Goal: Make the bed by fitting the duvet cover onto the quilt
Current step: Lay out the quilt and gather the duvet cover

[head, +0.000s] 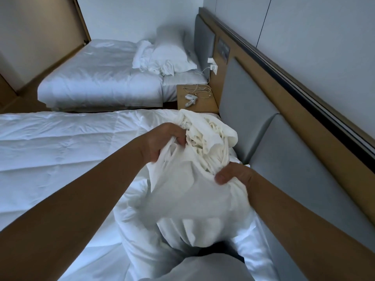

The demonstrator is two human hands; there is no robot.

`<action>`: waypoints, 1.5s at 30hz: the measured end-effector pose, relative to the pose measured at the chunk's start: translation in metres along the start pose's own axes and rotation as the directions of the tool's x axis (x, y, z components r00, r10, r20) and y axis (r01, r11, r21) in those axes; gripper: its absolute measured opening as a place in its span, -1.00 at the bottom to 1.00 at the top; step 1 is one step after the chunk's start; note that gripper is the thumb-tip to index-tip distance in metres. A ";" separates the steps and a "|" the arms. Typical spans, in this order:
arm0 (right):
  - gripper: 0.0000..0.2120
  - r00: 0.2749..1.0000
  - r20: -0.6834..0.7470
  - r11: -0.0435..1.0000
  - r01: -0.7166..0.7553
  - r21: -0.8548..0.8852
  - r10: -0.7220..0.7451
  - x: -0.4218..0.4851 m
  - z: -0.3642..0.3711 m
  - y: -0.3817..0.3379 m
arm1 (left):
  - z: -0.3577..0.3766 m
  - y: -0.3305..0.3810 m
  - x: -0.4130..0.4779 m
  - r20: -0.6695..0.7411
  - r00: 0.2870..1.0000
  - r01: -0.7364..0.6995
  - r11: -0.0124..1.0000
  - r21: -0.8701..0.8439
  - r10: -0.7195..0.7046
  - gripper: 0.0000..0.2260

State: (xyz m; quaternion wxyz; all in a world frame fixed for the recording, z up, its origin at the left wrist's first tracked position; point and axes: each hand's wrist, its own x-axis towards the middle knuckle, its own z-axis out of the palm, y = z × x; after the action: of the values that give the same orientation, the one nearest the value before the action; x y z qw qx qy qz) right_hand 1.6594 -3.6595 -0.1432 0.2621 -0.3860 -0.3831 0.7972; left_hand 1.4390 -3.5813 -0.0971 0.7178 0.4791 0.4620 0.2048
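You are at the gathering stage: the duvet cover (194,179) is bunched into a thick wad above the near bed (50,155), at its headboard end, and you hold it up between both hands. Your left hand (164,140) grips the upper left part of the bundle, fingers curled into the folds. Your right hand (233,175) pinches the lower right edge, thumb on top of the cloth. Neither hand is free; both are closed round fabric.

The quilt (60,138) lies spread across the bed beneath, reaching toward the far side, with a rumpled heap of it just under the cover. As far as I can judge, the cover is not yet over any part of the quilt, so the fitting itself is still ahead of you.

The next move seems to call for finding the cover's opening or a corner within this wad; the layered pleats near your left hand look like gathered edges, but I cannot tell which is the mouth. Work the folds apart without dropping the bundle, then bring a cover corner to the quilt corner nearest the grey headboard (284,159).

Beyond sit a bedside desk (205,102) with cables (196,90) and a second bed (97,78) with a pillow (170,55); none of these is in your way.
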 end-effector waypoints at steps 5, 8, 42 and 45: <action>-0.64 0.999 -0.054 0.957 -0.025 -0.290 0.010 -0.013 -0.035 -0.040 | -0.023 -0.010 -0.010 0.132 0.988 0.063 0.992 0.113 -0.078 -0.39; -0.61 1.000 -0.011 0.868 -0.011 -0.497 0.006 -0.008 -0.041 -0.070 | -0.023 -0.025 -0.019 0.419 0.893 0.124 0.984 0.128 -0.167 -0.41; -0.30 0.997 -0.065 0.893 -0.066 -0.445 0.041 0.039 -0.033 -0.028 | -0.041 -0.035 0.013 -0.052 0.998 -0.021 0.999 0.030 0.023 -0.57; -0.35 0.998 -0.056 0.883 -0.044 -0.468 0.020 0.037 -0.038 -0.033 | -0.044 -0.036 0.012 0.005 1.000 -0.027 0.999 0.041 0.026 -0.57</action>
State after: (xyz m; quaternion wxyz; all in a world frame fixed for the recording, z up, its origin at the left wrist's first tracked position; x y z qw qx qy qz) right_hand 1.6735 -3.5987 -0.1479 0.1572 -0.4639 -0.5514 0.6754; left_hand 1.4013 -3.5673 -0.1393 0.7060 0.5004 0.4581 0.2035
